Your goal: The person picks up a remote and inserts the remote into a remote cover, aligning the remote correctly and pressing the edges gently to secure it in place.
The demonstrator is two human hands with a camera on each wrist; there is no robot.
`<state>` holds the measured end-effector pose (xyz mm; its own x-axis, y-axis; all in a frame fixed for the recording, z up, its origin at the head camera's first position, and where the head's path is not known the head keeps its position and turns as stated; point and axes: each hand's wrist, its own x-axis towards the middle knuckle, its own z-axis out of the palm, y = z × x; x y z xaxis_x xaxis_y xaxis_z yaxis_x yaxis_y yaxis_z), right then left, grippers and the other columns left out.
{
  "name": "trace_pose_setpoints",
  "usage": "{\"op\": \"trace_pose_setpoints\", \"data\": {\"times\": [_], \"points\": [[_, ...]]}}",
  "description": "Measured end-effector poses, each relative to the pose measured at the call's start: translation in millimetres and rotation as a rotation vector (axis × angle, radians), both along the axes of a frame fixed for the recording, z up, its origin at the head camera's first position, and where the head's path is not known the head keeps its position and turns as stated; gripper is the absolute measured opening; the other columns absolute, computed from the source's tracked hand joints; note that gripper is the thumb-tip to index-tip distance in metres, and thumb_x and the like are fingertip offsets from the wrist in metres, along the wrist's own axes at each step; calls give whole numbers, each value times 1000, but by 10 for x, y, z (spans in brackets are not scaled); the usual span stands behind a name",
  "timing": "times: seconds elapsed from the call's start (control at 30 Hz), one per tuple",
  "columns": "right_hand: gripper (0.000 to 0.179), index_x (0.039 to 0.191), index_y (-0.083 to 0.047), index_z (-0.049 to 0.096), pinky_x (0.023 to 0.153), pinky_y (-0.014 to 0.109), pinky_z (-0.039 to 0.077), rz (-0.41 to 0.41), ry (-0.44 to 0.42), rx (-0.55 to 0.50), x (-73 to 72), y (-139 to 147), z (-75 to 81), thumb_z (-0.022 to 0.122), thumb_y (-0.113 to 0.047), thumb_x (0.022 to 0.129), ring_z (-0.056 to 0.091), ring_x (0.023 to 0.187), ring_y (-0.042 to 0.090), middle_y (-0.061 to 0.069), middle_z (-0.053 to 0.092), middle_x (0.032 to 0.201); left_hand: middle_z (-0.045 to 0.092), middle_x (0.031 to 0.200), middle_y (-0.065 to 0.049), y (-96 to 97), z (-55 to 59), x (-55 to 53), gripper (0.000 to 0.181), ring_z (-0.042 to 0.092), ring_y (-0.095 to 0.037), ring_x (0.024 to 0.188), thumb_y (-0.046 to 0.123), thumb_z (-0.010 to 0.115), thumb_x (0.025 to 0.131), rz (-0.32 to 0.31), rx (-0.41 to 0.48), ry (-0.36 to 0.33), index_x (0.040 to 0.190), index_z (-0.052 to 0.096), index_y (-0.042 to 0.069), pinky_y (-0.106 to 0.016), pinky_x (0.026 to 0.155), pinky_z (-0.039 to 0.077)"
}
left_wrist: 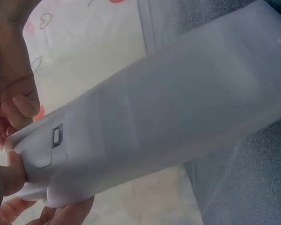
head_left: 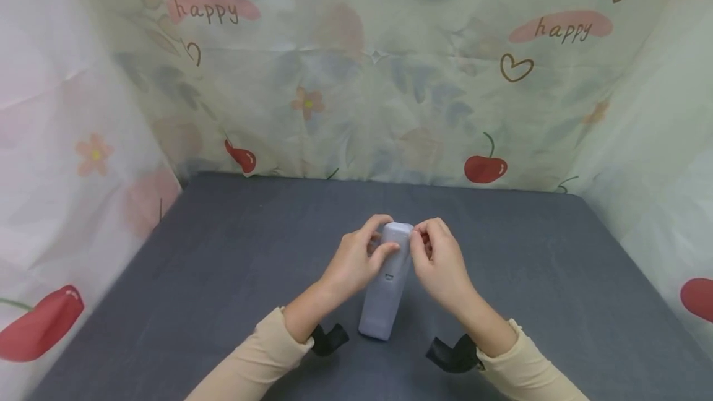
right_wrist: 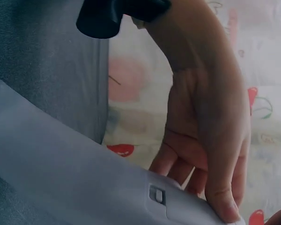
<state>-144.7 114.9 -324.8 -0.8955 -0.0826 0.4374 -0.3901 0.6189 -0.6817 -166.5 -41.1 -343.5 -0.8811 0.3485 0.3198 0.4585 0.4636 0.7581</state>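
A long pale lavender-grey plastic device stands leaning over the dark table, its lower end near the surface. Its exact kind is unclear; a small latch or switch sits in a recess on the face. My left hand grips the upper end, thumb on the face and fingers round the far side, as the right wrist view also shows the left hand. At the upper right corner, the curled thumb and forefinger of my right hand pinch the edge. In the left wrist view the right hand has its fingers folded in.
Dark grey cloth covers the table. A pale curtain printed with cherries, flowers and hearts hangs at the back and both sides. Black bands are on both wrists, by the cream sleeves.
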Motion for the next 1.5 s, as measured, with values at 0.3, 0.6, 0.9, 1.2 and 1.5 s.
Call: {"op": "trace_pose_setpoints", "data": {"times": [0.3,0.6,0.9,1.2,1.5], "points": [[7,84,1,52,50,19,33,-44,174,116,43,-137,-72,49,3,90,34,59,7,8,42,77,69,99,-17,1,-22,-9,36,67,-22,74,21,59,91,31,33,7,124,50,10,-19,53,47],[2,91,4,51,51,20,37,-44,201,116,58,-199,-74,51,2,90,38,61,9,12,44,84,66,98,-17,4,-14,-8,35,67,-24,76,20,61,90,84,74,49,122,50,11,-20,54,49],[19,102,8,48,58,26,46,-43,383,148,83,-240,-165,52,7,84,49,74,19,18,46,96,64,91,-15,10,22,-17,34,68,-24,72,18,61,91,76,186,54,121,50,9,-18,52,48],[33,115,9,46,72,36,42,-23,470,174,59,-228,-265,53,8,83,47,89,24,19,47,103,64,95,-20,-1,39,-58,30,68,-26,71,15,59,92,37,323,-42,120,50,9,-23,55,51],[13,102,4,51,75,14,50,141,105,-278,-80,-38,-166,56,1,90,55,97,-1,17,45,111,62,101,-21,-56,-3,-80,33,67,-26,78,16,55,94,-83,310,-135,125,46,9,-23,61,47]]}}
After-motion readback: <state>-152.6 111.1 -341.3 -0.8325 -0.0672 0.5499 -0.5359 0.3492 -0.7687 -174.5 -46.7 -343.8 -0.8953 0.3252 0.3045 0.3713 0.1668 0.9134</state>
